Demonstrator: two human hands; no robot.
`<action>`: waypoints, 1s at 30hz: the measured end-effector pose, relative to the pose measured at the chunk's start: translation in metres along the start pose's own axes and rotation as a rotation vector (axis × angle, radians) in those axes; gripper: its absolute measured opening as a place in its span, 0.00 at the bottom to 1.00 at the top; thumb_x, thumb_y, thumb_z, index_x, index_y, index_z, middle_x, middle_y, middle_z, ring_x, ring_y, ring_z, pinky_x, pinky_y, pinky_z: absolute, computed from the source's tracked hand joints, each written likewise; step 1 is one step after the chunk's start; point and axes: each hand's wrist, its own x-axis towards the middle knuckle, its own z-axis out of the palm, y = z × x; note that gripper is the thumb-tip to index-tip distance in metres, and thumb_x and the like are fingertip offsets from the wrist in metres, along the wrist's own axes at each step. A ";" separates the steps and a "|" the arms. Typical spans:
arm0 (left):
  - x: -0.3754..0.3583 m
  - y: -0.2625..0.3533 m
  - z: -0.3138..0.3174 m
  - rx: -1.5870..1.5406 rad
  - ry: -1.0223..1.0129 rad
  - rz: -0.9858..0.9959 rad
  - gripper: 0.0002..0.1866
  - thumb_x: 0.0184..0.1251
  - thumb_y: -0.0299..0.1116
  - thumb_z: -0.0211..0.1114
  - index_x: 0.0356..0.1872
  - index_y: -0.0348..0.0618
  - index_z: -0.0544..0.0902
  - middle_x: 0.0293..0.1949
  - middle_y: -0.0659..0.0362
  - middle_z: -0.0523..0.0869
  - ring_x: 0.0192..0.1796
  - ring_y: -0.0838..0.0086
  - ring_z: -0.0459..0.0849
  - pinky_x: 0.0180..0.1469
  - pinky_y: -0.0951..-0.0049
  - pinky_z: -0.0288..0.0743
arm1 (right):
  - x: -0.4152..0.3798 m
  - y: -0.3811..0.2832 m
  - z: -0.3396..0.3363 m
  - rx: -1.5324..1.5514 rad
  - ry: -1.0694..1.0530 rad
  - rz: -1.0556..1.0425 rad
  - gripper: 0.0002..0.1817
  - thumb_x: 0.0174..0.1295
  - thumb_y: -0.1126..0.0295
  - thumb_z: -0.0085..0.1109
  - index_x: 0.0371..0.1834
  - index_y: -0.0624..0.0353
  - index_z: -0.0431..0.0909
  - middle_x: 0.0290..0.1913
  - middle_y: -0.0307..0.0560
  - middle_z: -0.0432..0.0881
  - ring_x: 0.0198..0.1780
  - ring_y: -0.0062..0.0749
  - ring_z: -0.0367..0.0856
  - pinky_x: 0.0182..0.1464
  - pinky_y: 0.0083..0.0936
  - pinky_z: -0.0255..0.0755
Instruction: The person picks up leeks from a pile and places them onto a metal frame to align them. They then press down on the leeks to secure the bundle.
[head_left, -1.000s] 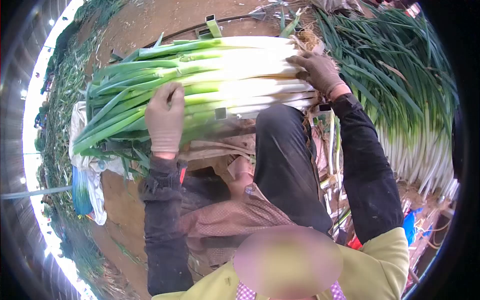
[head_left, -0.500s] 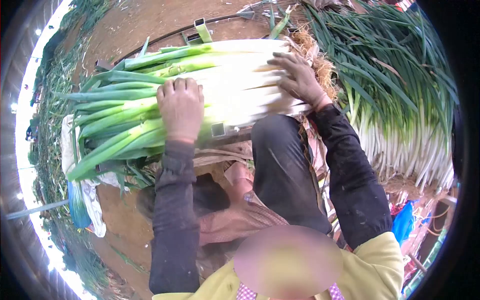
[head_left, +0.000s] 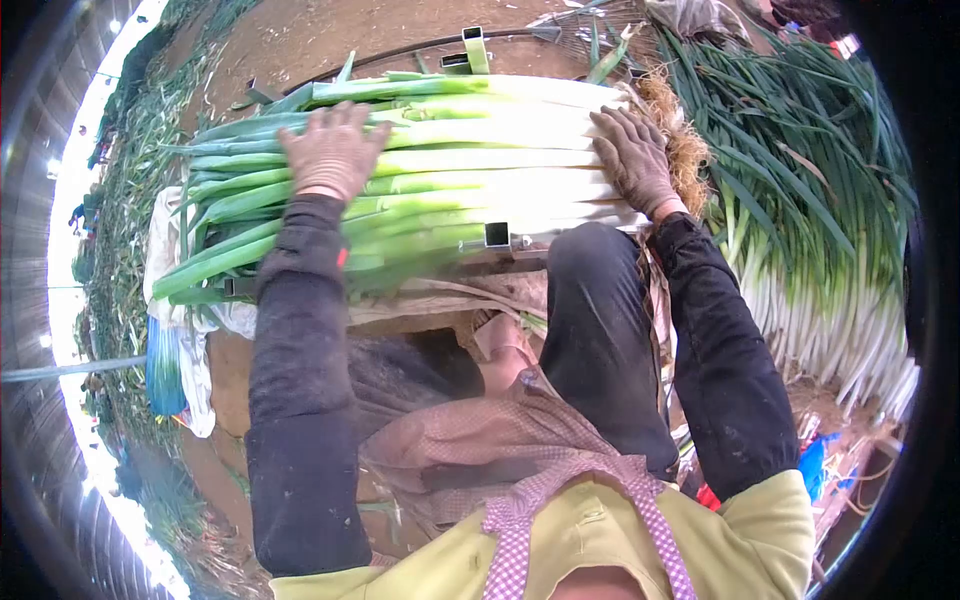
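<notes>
both hands flat on the leek bundle

at the far left we see a white cloth (head_left: pixel 172 262) hanging under the leaf tips. our left hand (head_left: pixel 333 150), gloved, lies spread and palm down on the green part of the leek bundle (head_left: pixel 470 170), fingers open, gripping nothing. the bundle lies on its side across a metal frame (head_left: pixel 497 236), leaves to the left, white shanks to the right, passing under both palms. our right hand (head_left: pixel 634 158), gloved too, presses flat with fingers splayed on the white ends, just beside the brown roots (head_left: pixel 682 140). our dark trouser knee (head_left: pixel 590 300) sits below the bundle. further right a big pile of leeks (head_left: pixel 820 230) lies on the ground, apart from our hands.
</notes>
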 end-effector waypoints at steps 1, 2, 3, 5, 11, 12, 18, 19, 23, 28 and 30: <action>-0.005 -0.015 -0.004 -0.018 -0.058 -0.048 0.31 0.80 0.63 0.42 0.70 0.58 0.75 0.72 0.63 0.76 0.75 0.64 0.70 0.73 0.30 0.53 | -0.004 -0.001 0.000 0.000 -0.009 0.004 0.26 0.78 0.49 0.43 0.73 0.45 0.72 0.74 0.45 0.71 0.79 0.39 0.61 0.81 0.42 0.44; -0.009 -0.025 -0.006 -0.033 -0.117 -0.097 0.30 0.80 0.62 0.43 0.70 0.57 0.75 0.72 0.63 0.76 0.75 0.64 0.70 0.73 0.28 0.53 | -0.005 -0.001 0.001 -0.009 0.015 -0.015 0.25 0.79 0.50 0.42 0.72 0.45 0.72 0.74 0.46 0.71 0.79 0.39 0.61 0.81 0.42 0.44; -0.012 -0.027 -0.002 -0.025 -0.105 -0.130 0.29 0.80 0.61 0.43 0.70 0.57 0.74 0.72 0.63 0.75 0.75 0.63 0.70 0.72 0.27 0.53 | -0.003 -0.002 0.002 -0.009 -0.005 -0.011 0.25 0.79 0.50 0.42 0.73 0.46 0.72 0.74 0.46 0.71 0.79 0.39 0.61 0.81 0.43 0.44; -0.015 -0.020 0.009 -0.019 -0.067 -0.169 0.28 0.80 0.59 0.44 0.70 0.57 0.74 0.73 0.62 0.74 0.74 0.63 0.71 0.72 0.25 0.53 | -0.003 -0.006 -0.001 -0.026 -0.038 0.021 0.26 0.79 0.50 0.41 0.73 0.46 0.71 0.75 0.46 0.70 0.79 0.39 0.61 0.81 0.43 0.44; -0.020 0.011 0.001 0.149 0.079 -0.075 0.28 0.80 0.56 0.46 0.74 0.56 0.71 0.77 0.62 0.70 0.77 0.61 0.68 0.74 0.31 0.53 | -0.005 0.000 0.018 0.013 -0.037 0.048 0.30 0.79 0.47 0.38 0.74 0.53 0.69 0.76 0.49 0.68 0.80 0.46 0.59 0.82 0.51 0.42; -0.024 0.029 0.008 0.088 0.093 -0.008 0.28 0.81 0.56 0.46 0.74 0.57 0.70 0.78 0.63 0.68 0.78 0.61 0.66 0.75 0.32 0.53 | -0.005 -0.005 0.008 0.074 -0.084 0.093 0.30 0.79 0.47 0.38 0.75 0.52 0.68 0.77 0.49 0.67 0.80 0.45 0.58 0.82 0.50 0.42; -0.038 0.103 0.023 0.211 0.174 -0.020 0.28 0.81 0.55 0.48 0.76 0.62 0.69 0.79 0.70 0.66 0.80 0.68 0.62 0.76 0.39 0.54 | -0.003 -0.005 0.002 0.131 0.009 0.070 0.29 0.76 0.43 0.43 0.70 0.49 0.74 0.73 0.46 0.73 0.77 0.45 0.64 0.80 0.47 0.45; -0.038 0.100 0.028 0.218 0.148 -0.028 0.27 0.81 0.55 0.49 0.76 0.63 0.70 0.79 0.71 0.67 0.80 0.68 0.63 0.76 0.40 0.55 | -0.002 -0.004 0.007 0.146 0.067 0.066 0.29 0.75 0.43 0.45 0.67 0.50 0.76 0.70 0.47 0.76 0.74 0.46 0.67 0.78 0.48 0.48; -0.029 0.087 0.048 0.261 0.152 -0.036 0.26 0.81 0.54 0.50 0.75 0.67 0.71 0.78 0.72 0.68 0.79 0.68 0.65 0.75 0.41 0.56 | -0.024 -0.011 -0.040 0.391 0.313 0.034 0.19 0.66 0.53 0.58 0.54 0.49 0.84 0.55 0.45 0.85 0.62 0.45 0.78 0.68 0.47 0.60; -0.035 0.079 0.056 0.226 0.216 -0.018 0.25 0.81 0.53 0.50 0.76 0.67 0.70 0.77 0.71 0.70 0.77 0.67 0.67 0.75 0.46 0.58 | -0.139 0.069 -0.087 0.228 0.513 0.292 0.11 0.61 0.69 0.68 0.47 0.50 0.86 0.39 0.48 0.87 0.40 0.46 0.86 0.44 0.37 0.78; -0.035 0.075 0.057 0.180 0.242 0.015 0.25 0.81 0.52 0.50 0.75 0.65 0.71 0.77 0.70 0.70 0.77 0.66 0.67 0.74 0.46 0.59 | -0.199 0.129 -0.064 0.315 0.413 0.736 0.15 0.67 0.64 0.65 0.54 0.55 0.84 0.47 0.52 0.88 0.46 0.49 0.87 0.49 0.36 0.80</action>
